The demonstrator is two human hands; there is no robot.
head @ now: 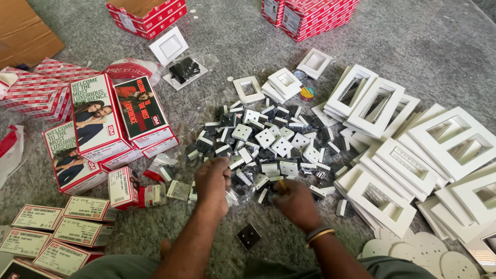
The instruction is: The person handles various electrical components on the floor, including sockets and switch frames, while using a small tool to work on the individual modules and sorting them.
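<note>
A heap of small black-and-white switch and socket modules (268,142) lies on the grey speckled floor in front of me. My left hand (213,182) is at the heap's near left edge, fingers closed around a crinkled clear plastic wrapper (235,195) with a module in it. My right hand (295,202) is close beside it at the near edge, fingers curled, pinching something small and yellowish; what it is I cannot tell. One dark square module (248,235) lies alone on the floor between my forearms.
White rectangular switch plates (408,155) are piled to the right, with round white covers (439,256) at the near right. Red-and-white cartons (98,121) lie stacked on the left, small flat boxes (57,232) at the near left, more red cartons (310,15) at the back.
</note>
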